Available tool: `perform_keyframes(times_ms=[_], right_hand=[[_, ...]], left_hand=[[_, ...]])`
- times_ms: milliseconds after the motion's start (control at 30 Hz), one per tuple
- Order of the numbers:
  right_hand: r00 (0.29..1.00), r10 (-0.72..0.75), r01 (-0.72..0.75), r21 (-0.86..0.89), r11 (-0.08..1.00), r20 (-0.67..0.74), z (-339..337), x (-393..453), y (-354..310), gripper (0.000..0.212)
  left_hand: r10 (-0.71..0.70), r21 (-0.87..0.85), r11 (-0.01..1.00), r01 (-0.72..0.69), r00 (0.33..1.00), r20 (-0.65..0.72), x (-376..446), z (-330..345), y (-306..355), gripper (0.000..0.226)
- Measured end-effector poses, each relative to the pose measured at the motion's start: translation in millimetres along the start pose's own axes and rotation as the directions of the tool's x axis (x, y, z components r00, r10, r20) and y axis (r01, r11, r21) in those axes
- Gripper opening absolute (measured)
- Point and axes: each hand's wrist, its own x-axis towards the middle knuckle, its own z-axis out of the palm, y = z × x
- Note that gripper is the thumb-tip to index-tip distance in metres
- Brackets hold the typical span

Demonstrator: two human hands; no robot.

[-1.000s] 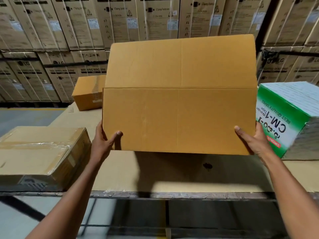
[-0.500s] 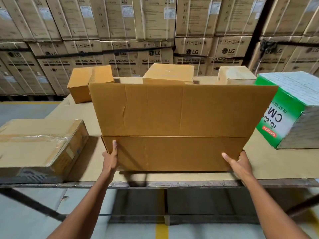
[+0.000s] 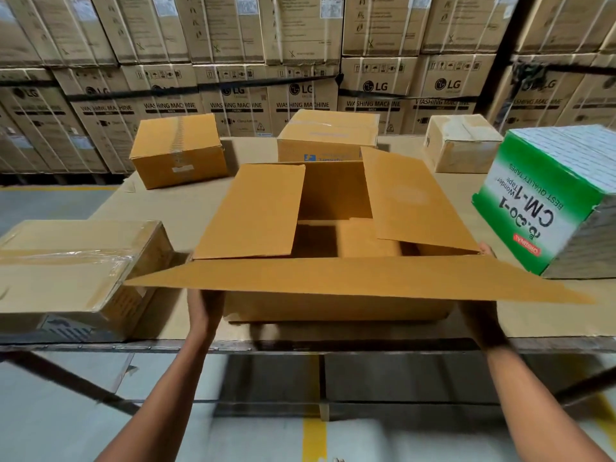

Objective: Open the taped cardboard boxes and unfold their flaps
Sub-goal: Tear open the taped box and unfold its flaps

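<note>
1. While the open cardboard box (image 3: 336,305) sits at the near edge of the desk (image 3: 166,208), both hands are at its 2 ends, under the near flap (image 3: 353,278).
2. That near flap juts flat toward the camera; a left flap (image 3: 253,211) and a right flap (image 3: 413,201) slant upward over the opening, with a dark interior between them.
3. The left hand (image 3: 203,311) lies against the box's left end; whether its fingers are spread or curled I cannot tell, since the flap covers them.
4. The right hand (image 3: 483,325) is in shadow at the right end, with a fingertip showing above the flap's corner; its hold is unclear.
5. A plastic-wrapped box (image 3: 73,275) lies just left of it, and a green tape carton (image 3: 553,201) stands just to its right.
6. Farther back on the desk are 3 closed boxes: one taped brown (image 3: 176,151), one with a blue mark (image 3: 326,135), one pale (image 3: 460,141).
7. Stacked washing-machine cartons (image 3: 300,61) fill the background.
</note>
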Motion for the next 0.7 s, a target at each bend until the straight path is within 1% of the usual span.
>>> perform_keyframes(times_ms=[33, 67, 100, 133, 167, 200, 233, 267, 333, 400, 433, 533, 700], right_hand=[[1.0, -0.007, 0.007, -0.032, 0.999, -0.013, -1, 0, -3, 0.051], [1.0, -0.024, 0.024, -0.033, 0.999, -0.012, -4, 4, -1, 0.045], [1.0, 0.007, -0.008, -0.015, 1.0, -0.029, -6, 8, 3, 0.039], [0.997, 0.051, -0.049, 0.034, 0.998, -0.052, -8, 10, 5, 0.031], [0.989, 0.1, -0.094, 0.069, 0.993, -0.104, -9, 12, 4, 0.023], [0.979, 0.16, -0.144, 0.123, 0.982, -0.125, -9, 15, 3, 0.03], [0.971, 0.201, -0.185, 0.12, 0.975, -0.131, -9, 19, -1, 0.048], [0.972, 0.197, -0.19, 0.063, 0.98, -0.129, -9, 19, -7, 0.063], [0.978, 0.164, -0.171, -0.041, 0.984, -0.128, -8, 22, -17, 0.075], [0.983, 0.159, -0.168, -0.093, 0.981, -0.093, -7, 25, -25, 0.071], [0.983, 0.169, -0.178, -0.141, 0.974, -0.075, -7, 26, -26, 0.067], [0.975, 0.205, -0.219, -0.232, 0.948, -0.084, -4, 27, -27, 0.061], [0.962, 0.225, -0.253, -0.194, 0.948, -0.151, -2, 25, -28, 0.058]], left_hand=[[0.009, -0.021, 1.0, -0.009, 1.0, -0.013, 2, -2, 5, 0.041], [-0.001, -0.065, 0.998, 0.0, 1.0, -0.016, 4, -3, 15, 0.051], [-0.004, -0.099, 0.995, 0.0, 0.999, -0.035, 7, -4, 21, 0.062], [-0.019, -0.123, 0.992, 0.014, 0.999, -0.044, 9, -5, 27, 0.065], [-0.016, -0.124, 0.992, 0.009, 0.998, -0.059, 13, -4, 29, 0.059], [-0.02, -0.13, 0.991, 0.011, 0.997, -0.073, 16, -4, 35, 0.049], [-0.026, -0.137, 0.99, 0.014, 0.996, -0.09, 22, -3, 37, 0.045], [-0.034, -0.141, 0.99, 0.019, 0.994, -0.1, 27, -3, 39, 0.049], [-0.046, -0.101, 0.994, 0.036, 0.995, -0.094, 35, -3, 34, 0.067], [-0.093, -0.071, 0.994, 0.089, 0.994, -0.055, 37, -5, 25, 0.086], [-0.125, -0.085, 0.989, 0.122, 0.991, -0.037, 37, -5, 20, 0.09], [-0.171, -0.084, 0.982, 0.17, 0.985, -0.015, 38, -6, 14, 0.081], [-0.233, -0.164, 0.958, 0.237, 0.972, 0.041, 46, -19, 6, 0.09]])
